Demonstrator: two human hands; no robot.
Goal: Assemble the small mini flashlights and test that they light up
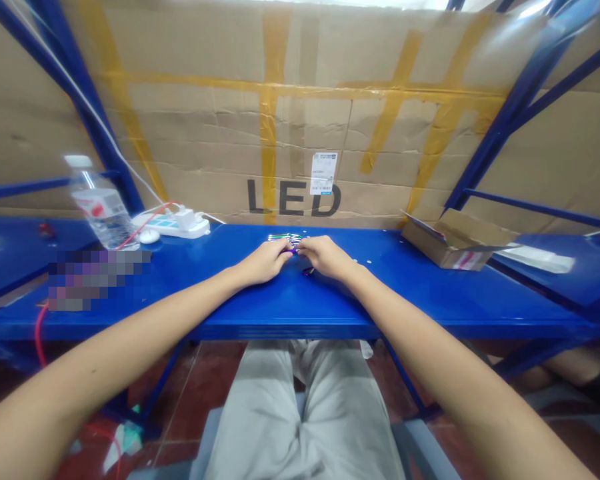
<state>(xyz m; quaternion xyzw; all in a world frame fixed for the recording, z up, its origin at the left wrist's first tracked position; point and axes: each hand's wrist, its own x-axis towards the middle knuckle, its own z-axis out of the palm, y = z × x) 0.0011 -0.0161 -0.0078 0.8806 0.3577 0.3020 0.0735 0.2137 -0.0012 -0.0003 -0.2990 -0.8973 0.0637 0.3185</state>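
Note:
My left hand [266,262] rests low over the blue tabletop, thumb and fingers pinched together. My right hand [326,256] meets it from the other side, its fingers also closed in a pinch. Between the two sets of fingertips shows a small purple piece [295,251], too small to name its kind. Just beyond the fingers lies a row of slim shiny metallic pieces [284,237], some with green and purple tints, partly hidden by the hands. A small dark purple loop-like piece [308,271] lies beneath my right hand.
A water bottle [103,210] and a white power strip [180,225] stand at the left, near a blurred-out item [97,280]. At the right is an open cardboard box [455,240]. A large cardboard sheet [205,147] rises behind the blue table [390,287].

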